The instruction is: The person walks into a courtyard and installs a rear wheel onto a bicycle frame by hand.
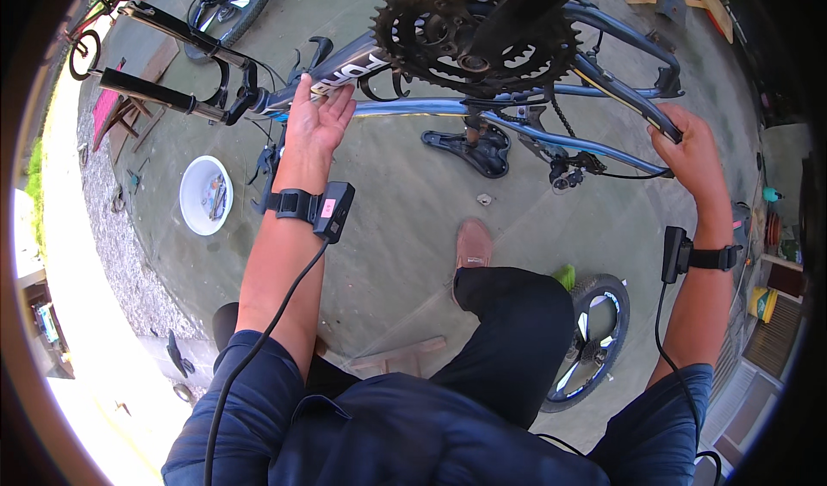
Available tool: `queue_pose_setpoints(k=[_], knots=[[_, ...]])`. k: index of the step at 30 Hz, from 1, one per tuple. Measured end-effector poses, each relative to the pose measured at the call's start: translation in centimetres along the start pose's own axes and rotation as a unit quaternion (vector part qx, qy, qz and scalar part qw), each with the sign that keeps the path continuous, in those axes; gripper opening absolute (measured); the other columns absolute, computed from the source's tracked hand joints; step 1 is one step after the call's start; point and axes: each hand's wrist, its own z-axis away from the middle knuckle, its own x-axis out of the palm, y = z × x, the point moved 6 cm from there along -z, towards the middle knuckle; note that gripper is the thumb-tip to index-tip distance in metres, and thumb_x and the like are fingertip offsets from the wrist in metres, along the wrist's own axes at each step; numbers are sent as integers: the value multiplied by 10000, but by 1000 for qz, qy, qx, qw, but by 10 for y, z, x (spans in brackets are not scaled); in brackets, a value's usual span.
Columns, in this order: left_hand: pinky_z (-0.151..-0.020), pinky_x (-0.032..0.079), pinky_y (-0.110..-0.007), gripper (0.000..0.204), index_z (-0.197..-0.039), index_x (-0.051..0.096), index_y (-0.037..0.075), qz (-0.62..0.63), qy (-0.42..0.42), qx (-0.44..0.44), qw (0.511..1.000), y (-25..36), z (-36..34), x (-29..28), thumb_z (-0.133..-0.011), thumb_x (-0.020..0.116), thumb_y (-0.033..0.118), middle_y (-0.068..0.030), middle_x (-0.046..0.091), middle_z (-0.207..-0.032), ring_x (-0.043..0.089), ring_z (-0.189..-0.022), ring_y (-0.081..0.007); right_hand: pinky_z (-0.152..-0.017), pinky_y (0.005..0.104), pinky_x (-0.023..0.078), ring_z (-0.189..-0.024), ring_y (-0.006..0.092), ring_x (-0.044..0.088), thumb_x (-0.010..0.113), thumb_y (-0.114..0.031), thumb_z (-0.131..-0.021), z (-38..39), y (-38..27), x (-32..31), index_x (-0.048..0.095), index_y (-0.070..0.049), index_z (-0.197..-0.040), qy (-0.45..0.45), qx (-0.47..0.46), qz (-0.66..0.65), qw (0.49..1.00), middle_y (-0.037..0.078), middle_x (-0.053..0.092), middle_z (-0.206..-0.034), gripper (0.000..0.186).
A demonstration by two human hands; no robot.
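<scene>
Left hand [317, 117] open, palm up under the bike frame [413, 105]; right hand [689, 154] fingers curled gripping its rear stay [620, 94].

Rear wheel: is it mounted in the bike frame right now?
No. The rear wheel lies flat on the ground beside the person's leg, apart from the upturned bike frame that both hands hold.

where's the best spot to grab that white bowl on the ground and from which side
Take the white bowl by its rim, coming from above. It sits upright and open on the ground with small parts inside, so fingers pinching the bare edge nearest the left hand would likely keep it level.
</scene>
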Motion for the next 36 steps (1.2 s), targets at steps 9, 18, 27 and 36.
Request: queue_pose_setpoints(k=[9, 18, 27, 36], knots=[[-998, 466, -403, 767, -1509, 25, -24, -119, 33, 46, 991, 43, 67, -100, -1006, 482, 331, -240, 437, -1431, 563, -1218, -331, -721, 327, 472, -739, 228, 569, 726, -227, -770, -5, -30, -3, 630, -11, -1050, -45, 15, 33, 998, 123, 617, -809, 366], [-1002, 458, -389, 719, -1509, 78, -12, -131, 69, 60, 987, 62, 146, -171, -1006, 483, 304, -219, 466, -1413, 578, -1202, -297, -906, 357, 481, -1086, 243, 610, 738, -252, -812, 39, -25, -31, 614, -73, -1221, 147, -42, -21, 988, 142, 642, -1138, 463], [-979, 484, -384, 712, -1501, 98, -12, -165, 88, 48, 981, 37, 220, -210, -1000, 498, 298, -194, 494, -1390, 577, -1203, -300, -877, 343, 496, -978, 218, 654, 698, -248, -841, 254, 64, 36, 604, -53, -1221, 115, 235, -140, 955, 122, 677, -1051, 437], [-920, 503, -348, 707, -1494, 156, -1, -269, 117, 7, 956, -8, 272, -221, -989, 527, 325, -178, 514, -1367, 587, -1187, -278, -980, 377, 449, -1183, 340, 559, 767, -458, -740, 537, 93, 246, 467, 6, -1359, -201, 464, -116, 855, 212, 541, -1309, 830]])
